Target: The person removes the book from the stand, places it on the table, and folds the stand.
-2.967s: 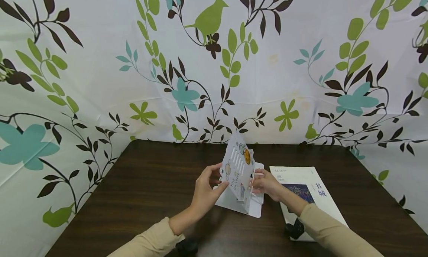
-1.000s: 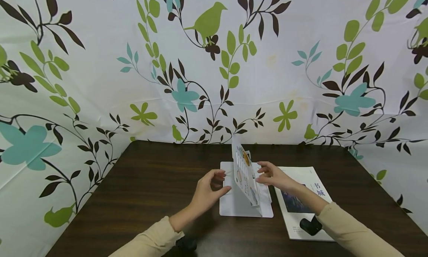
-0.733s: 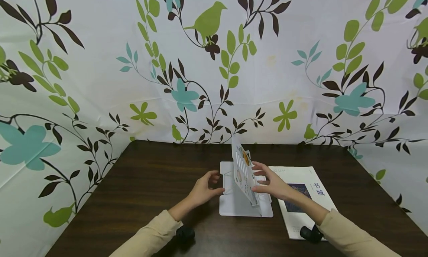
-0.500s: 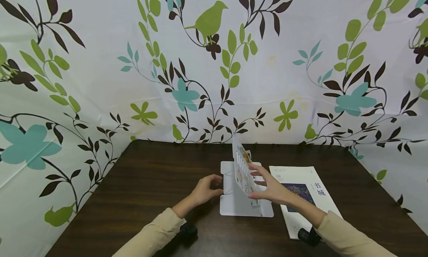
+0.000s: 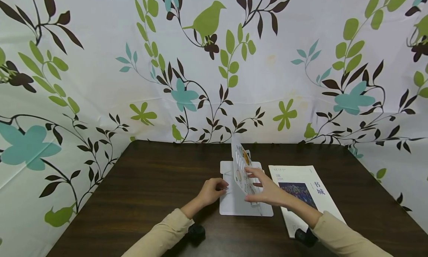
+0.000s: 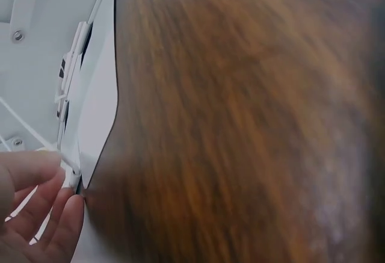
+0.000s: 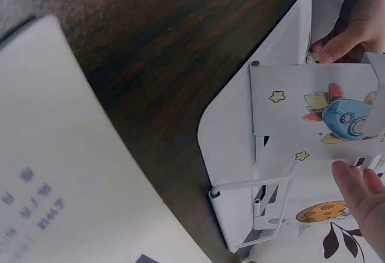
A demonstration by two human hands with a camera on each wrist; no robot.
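Observation:
A white metal book stand [image 5: 237,208] with cartoon prints stands on the dark wooden table, its panel raised edge-on to the head view. At its left side, my left hand [image 5: 210,192] pinches a thin white wire leg [image 6: 33,129] near its hinge, seen in the left wrist view. My right hand [image 5: 270,190] has its fingers spread, reaching across the front of the panel [image 7: 313,100]. In the right wrist view its fingertips lie at the panel, close to the printed star; firm contact is hard to judge. Another wire leg [image 7: 249,185] joins the base there.
A white book [image 5: 321,197] with a blue picture on its cover lies right of the stand, partly under my right forearm. Black wrist cameras [image 5: 196,233] sit below the sleeves. A leaf-patterned cloth [image 5: 100,64] hangs behind the table's far edge.
Earlier both hands were at the panel, and the stand has since come down square on the table. My left hand moved to the wire leg; my right hand slid left across the panel front.

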